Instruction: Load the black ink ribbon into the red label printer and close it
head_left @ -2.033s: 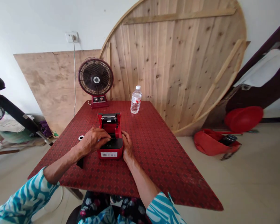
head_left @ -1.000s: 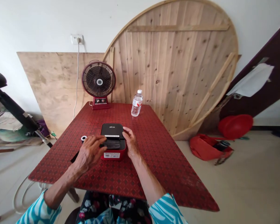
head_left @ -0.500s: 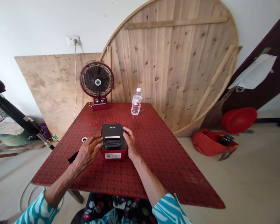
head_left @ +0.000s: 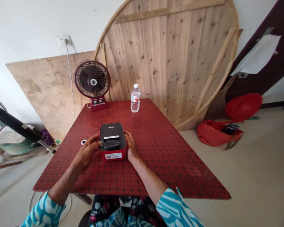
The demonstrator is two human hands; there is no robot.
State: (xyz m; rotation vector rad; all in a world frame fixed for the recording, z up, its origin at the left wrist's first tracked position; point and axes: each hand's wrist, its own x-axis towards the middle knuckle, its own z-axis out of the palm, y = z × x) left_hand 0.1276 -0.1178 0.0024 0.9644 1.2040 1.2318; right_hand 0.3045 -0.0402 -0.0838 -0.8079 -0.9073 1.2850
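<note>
A small box with a red body and a black top, which looks like a label printer (head_left: 111, 129), rests on the table in front of me. Its top has a slot with a dark strip in it, and a white sticker is on its near side. My left hand (head_left: 88, 149) is against its left side, with the thumb on the top edge. Around the right side curl the fingers of my right hand (head_left: 130, 145), partly hidden behind the box. A small white ring (head_left: 83, 142) lies just beyond my left hand.
The red patterned table (head_left: 170, 157) bears a water bottle (head_left: 135, 98) and a dark red fan (head_left: 94, 83) at its far edge. Behind leans a large round wooden board (head_left: 161, 63). On the floor at right sit a red bag (head_left: 209, 134) and a red basin (head_left: 243, 106).
My left hand has slid from the box's top onto its left edge. The right hand has come closer around the right side. The black piece by my left wrist no longer shows. The view has shifted slightly.
</note>
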